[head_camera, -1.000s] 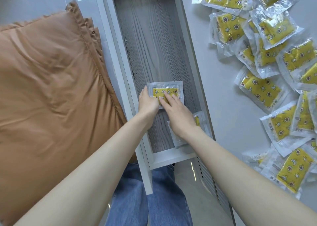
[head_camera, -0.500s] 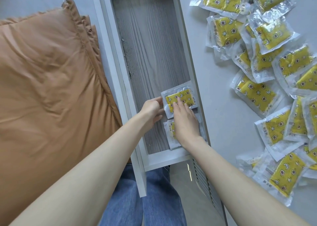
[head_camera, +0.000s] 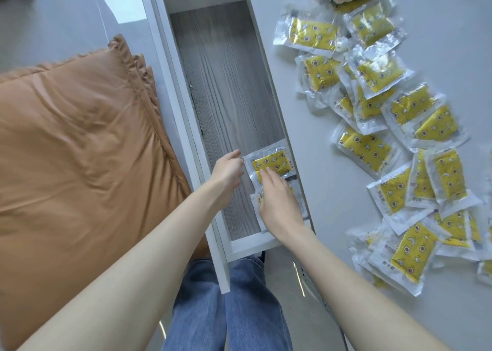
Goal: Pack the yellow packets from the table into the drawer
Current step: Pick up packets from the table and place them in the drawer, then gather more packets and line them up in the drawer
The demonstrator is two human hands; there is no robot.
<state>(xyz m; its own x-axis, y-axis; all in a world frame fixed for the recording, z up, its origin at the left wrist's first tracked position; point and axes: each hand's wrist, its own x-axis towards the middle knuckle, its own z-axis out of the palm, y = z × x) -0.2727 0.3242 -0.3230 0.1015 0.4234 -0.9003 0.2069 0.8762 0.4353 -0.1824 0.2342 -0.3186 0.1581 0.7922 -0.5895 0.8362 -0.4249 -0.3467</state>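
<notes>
Most of the job lies ahead. The grey table [head_camera: 452, 10] carries the bulk of the work: a loose heap of yellow packets [head_camera: 364, 148] in clear wrappers is spread along its right part, well apart from the hands. I count about 20 of them. They overlap, and some run off the frame edge, so an exact figure cannot be given.

The 1 long drawer [head_camera: 226, 84] is pulled out beside the table, and nearly all of its wood-grain floor is bare. That is room for many more packets, I judge.

1 orange cushion [head_camera: 80, 151] lies to the left of the drawer and has no part in the task.

The 2 hands are both inside the drawer's near end. The right hand [head_camera: 279, 204] lies flat with its fingers straight. Its palm covers the nearer packet and its fingertips rest on the farther one, grasping nothing. The left hand [head_camera: 227, 168] has loosely curled fingers at the farther packet's left edge; I cannot tell whether it pinches the wrapper or only touches it.

Only 2 packets are packed. The farther packet [head_camera: 271, 163] lies slightly askew against the right wall. The nearer packet [head_camera: 257, 200] lies just below it in the front right corner, mostly hidden. So 2 of about 22 are stowed, and this one is being squared into place.
</notes>
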